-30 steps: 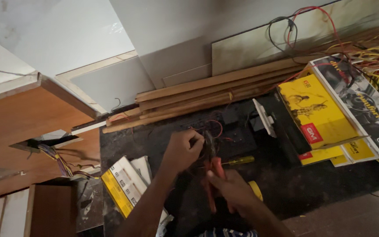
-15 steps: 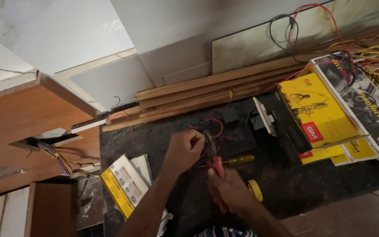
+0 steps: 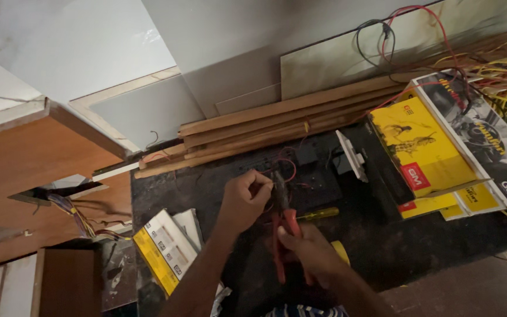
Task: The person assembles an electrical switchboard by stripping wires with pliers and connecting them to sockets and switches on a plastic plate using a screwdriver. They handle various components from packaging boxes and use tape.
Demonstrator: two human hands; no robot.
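Pliers point(image 3: 281, 226) with red handles sit gripped in the right hand point(image 3: 307, 253), above a dark worktop point(image 3: 382, 246). The left hand point(image 3: 244, 196) pinches what looks like a thin wire point(image 3: 286, 167), hard to see. Wooden battens point(image 3: 277, 123) lie against the pale wall; yellow boxes point(image 3: 421, 155) rest nearby.

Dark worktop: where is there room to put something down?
Bare patches on the dark worktop: right of the yellow-handled screwdriver below the yellow cardboard box, and left of the left hand under the wooden strips. Crowded around the red-handled pliers and right hand.
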